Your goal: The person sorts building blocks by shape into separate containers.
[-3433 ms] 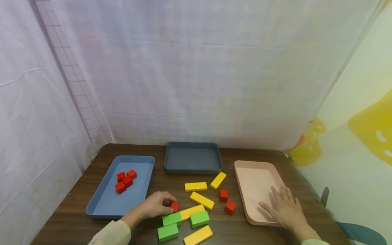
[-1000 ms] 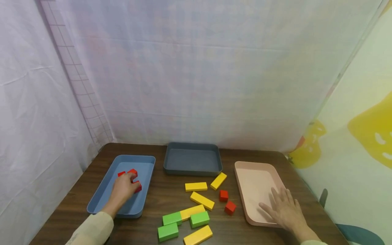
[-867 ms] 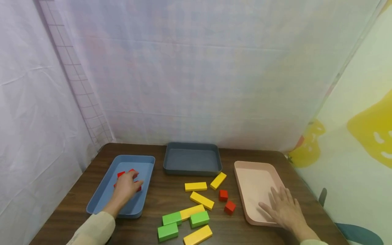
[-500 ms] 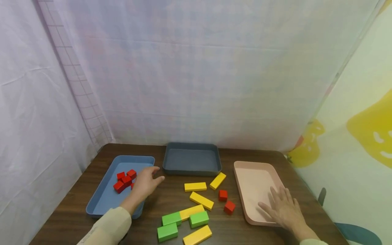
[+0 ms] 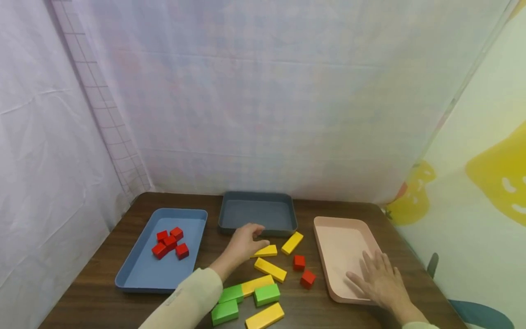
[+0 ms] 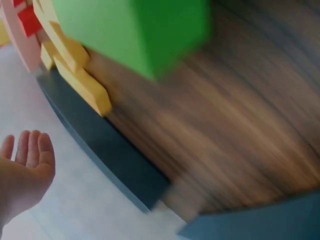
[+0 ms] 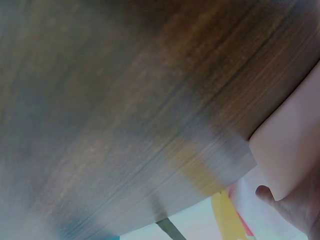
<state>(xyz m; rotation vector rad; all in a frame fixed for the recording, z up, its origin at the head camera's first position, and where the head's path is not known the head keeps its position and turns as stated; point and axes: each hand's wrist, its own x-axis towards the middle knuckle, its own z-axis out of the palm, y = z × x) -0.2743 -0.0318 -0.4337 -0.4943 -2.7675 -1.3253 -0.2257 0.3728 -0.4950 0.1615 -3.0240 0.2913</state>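
In the head view my left hand [image 5: 242,244] is over the middle of the table, fingers loosely bent and holding nothing. It partly covers a yellow block [image 5: 269,251]. Several more yellow blocks [image 5: 270,269] and green blocks [image 5: 267,295] lie nearer me. Two red cubes [image 5: 299,262] are farther right on the wood. Several other red cubes [image 5: 182,251] sit in the blue tray [image 5: 129,274]. My right hand [image 5: 382,281], fingers spread, rests at the near right part of the pink tray [image 5: 341,233]. In the left wrist view my left hand [image 6: 30,175] shows an empty palm side.
A dark grey tray [image 5: 258,214] stands at the back centre, just beyond the yellow blocks. The brown table [image 5: 94,274] ends at a pale curtain [image 5: 263,114] behind. Beyond the right edge is part of a dark teal object [image 5: 481,313].
My left hand carried a red cube from the table into the blue tray and let it go. It then moved right, to above the yellow blocks. My right hand has stayed put.
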